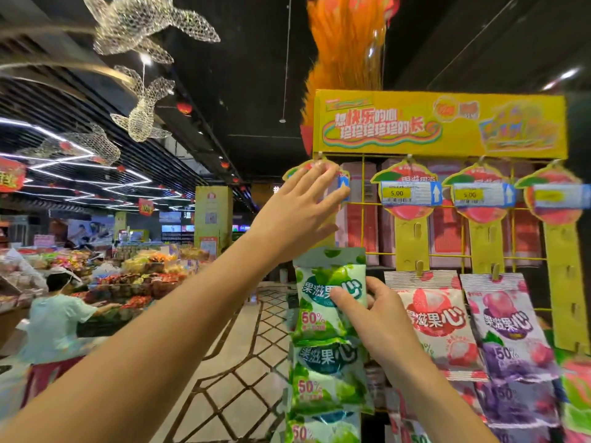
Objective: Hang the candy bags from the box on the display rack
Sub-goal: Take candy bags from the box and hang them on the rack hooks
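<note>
A yellow wire display rack (363, 206) with a yellow header sign stands ahead on the right. My right hand (374, 318) pinches a green candy bag (326, 289) at the top of the rack's leftmost strip. More green bags (326, 375) hang below it. My left hand (300, 212) is raised with straight fingers, touching the top of that leftmost strip near its peach-shaped topper. A pink candy bag (438, 318) and a purple one (508, 330) hang on the neighbouring strips. No box is visible.
Yellow hanging strips with price tags (412, 193) fill the rack's upper half. At the left, a person in a light shirt (57, 318) stands at produce stalls (140, 276). A tiled aisle floor (243, 362) runs between. Wire fish ornaments (140, 24) hang overhead.
</note>
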